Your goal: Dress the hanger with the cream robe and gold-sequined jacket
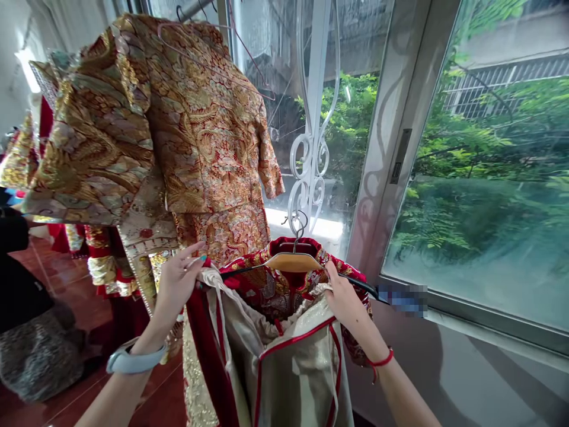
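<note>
Cream cloth [302, 367] with red trim hangs between our hands, on the near side of the red jacket [246, 283] and hanger [294, 262]. Our left hand [178, 283] pinches its gathered top at the left; our right hand [349, 305] closes on the right side. Level hands and a gentle, even pull should keep the gathers from snagging.

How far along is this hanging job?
Looks done: red jacket on the hanger. In hand: pale garment, its gathered waist held up in front by left hand and right hand. Probably left: securing it, since the waist sags between the hands and no clip is visible.
</note>
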`<state>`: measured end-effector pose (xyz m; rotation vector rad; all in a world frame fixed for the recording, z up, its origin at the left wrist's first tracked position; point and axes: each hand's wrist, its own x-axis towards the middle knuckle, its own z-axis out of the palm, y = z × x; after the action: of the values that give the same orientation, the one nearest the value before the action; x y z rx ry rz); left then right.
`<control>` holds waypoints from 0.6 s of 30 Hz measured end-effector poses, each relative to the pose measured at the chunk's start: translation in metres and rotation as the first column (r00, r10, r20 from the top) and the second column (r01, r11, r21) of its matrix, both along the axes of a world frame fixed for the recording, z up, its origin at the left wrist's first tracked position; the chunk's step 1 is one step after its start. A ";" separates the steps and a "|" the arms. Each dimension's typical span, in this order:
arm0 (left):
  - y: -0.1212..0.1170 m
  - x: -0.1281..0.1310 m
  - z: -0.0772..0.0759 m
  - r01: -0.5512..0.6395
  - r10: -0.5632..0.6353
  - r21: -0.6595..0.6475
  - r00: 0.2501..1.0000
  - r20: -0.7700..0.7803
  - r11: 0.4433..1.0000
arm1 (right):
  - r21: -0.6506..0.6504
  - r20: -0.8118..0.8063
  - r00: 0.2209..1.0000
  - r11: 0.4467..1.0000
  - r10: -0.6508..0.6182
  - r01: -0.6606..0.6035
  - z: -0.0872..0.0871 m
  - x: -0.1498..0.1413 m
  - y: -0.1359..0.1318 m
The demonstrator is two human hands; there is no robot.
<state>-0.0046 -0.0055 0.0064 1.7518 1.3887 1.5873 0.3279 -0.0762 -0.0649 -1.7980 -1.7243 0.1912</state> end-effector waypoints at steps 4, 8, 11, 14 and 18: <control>-0.001 -0.005 0.018 -0.069 0.064 0.086 0.996 0.066 0.994 | -0.009 0.062 0.998 0.999 -0.031 0.031 0.005 -0.005 -0.007; -0.012 0.021 0.044 -0.054 0.045 0.142 0.997 0.067 0.988 | -0.065 0.103 0.994 0.997 -0.038 0.045 0.010 -0.009 -0.012; -0.027 0.057 0.057 -0.085 0.094 0.207 0.995 -0.033 0.975 | -0.049 0.051 0.999 0.999 -0.011 0.014 0.006 -0.012 -0.013; -0.040 0.085 0.047 -0.081 0.136 0.280 0.974 -0.183 0.957 | 0.050 0.030 0.999 0.998 0.045 -0.047 -0.005 -0.016 -0.010; -0.041 0.094 0.003 0.024 0.113 0.303 0.897 -0.427 0.953 | 0.068 0.069 0.998 0.998 0.007 -0.012 -0.012 -0.021 -0.006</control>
<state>0.0894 -0.0469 0.0091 2.3976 1.4433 1.5515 0.3068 -0.0825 -0.0764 -1.7653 -1.7654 0.0742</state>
